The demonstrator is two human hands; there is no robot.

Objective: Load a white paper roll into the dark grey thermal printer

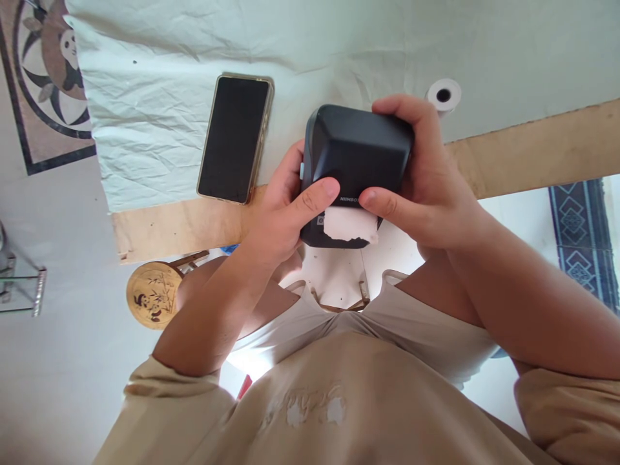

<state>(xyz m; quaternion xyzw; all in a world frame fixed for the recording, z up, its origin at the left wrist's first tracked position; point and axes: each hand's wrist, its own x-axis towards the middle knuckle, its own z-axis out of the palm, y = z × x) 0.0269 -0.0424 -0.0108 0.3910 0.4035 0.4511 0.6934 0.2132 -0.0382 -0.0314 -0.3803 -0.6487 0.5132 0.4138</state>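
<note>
Item: one small dark label printer [356, 158], boxy with rounded corners, held in the air above the near edge of the table [533, 148], clear of its surface.

Grip: your left hand [276, 216] is wrapped round the printer's left side, thumb laid across the front face. Your right hand [426, 181] is closed over the right side and top, thumb resting just above the paper slot. Both hands are clamped on the printer; neither is free.

Handling: the shell looks like hard, smooth plastic, rigid and likely a little slick, so the flat side walls where you already hold it seem the best purchase. It appears light enough for one hand, though that is a judgement from its build. The white paper tab [349, 225] sticking out of the slot is thin and would tear or crease easily; keep your thumbs off it.

Count nearby:
- One phone [235, 137], screen dark, lying flat on the white cloth [145, 116], well apart from the printer.
- One roll of white paper [443, 95], lying on the cloth just beyond your right hand.
- One cloth, wrinkled, covering most of the table.
- One round panda-patterned stool [154, 294] below the table edge.
</note>
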